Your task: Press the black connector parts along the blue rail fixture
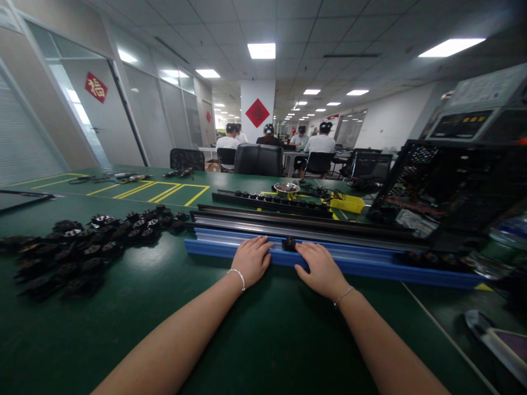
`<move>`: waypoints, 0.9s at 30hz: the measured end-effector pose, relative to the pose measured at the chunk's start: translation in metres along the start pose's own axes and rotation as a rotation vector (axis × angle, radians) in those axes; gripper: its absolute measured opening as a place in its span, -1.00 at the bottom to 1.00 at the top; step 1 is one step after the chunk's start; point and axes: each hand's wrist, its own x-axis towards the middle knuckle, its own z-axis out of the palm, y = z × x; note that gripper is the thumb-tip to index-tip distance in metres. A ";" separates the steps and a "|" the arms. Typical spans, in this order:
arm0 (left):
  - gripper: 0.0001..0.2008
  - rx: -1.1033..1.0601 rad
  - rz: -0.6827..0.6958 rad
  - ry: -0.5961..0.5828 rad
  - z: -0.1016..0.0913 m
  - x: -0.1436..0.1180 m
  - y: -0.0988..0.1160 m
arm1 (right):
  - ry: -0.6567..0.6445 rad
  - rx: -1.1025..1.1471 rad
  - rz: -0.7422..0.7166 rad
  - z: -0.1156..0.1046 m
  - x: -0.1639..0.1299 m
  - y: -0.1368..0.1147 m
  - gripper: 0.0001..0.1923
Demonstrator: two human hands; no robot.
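Blue rail holds right-end module row, one module between my released left fingers and right fingers; loose pile remains toward table's left edge.

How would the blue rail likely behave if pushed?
The blue rail is probably stiff: its long walls look straight. It would likely slide rather than roll, since its sides look flat, not round. Perhaps awkward to turn, being much longer than wide.

Workshop-like office: green workbench, chair
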 end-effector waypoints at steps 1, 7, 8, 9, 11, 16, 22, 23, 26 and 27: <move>-0.68 -0.001 -0.001 0.001 0.000 0.000 0.000 | -0.003 0.000 0.000 0.000 0.000 -0.001 -0.49; -0.65 0.009 0.014 0.012 0.001 -0.001 0.002 | -0.009 0.001 -0.007 0.001 0.001 -0.006 -0.47; -0.65 0.008 0.016 0.013 0.001 -0.001 0.002 | -0.008 -0.001 -0.009 0.001 0.001 -0.007 -0.47; -0.65 0.007 0.017 0.014 0.001 -0.001 0.002 | -0.006 -0.003 -0.011 0.001 0.001 -0.008 -0.46; -0.64 0.007 0.019 0.013 0.001 -0.001 0.002 | -0.006 -0.011 -0.011 0.002 0.001 -0.009 -0.45; -0.63 0.017 0.027 0.009 0.003 -0.002 0.001 | -0.014 -0.023 -0.008 0.004 0.001 -0.011 -0.44; -0.63 0.019 0.037 0.016 0.005 -0.002 -0.001 | -0.014 -0.020 -0.008 0.006 0.000 -0.012 -0.43; -0.63 0.018 0.037 0.016 0.005 -0.002 -0.001 | -0.013 -0.019 -0.008 0.006 0.000 -0.013 -0.43; -0.63 0.017 0.033 0.006 0.004 -0.002 0.000 | -0.009 -0.014 -0.011 0.007 0.001 -0.014 -0.44; -0.63 0.017 0.032 0.002 0.004 -0.002 0.000 | -0.011 -0.010 -0.012 0.007 0.001 -0.015 -0.44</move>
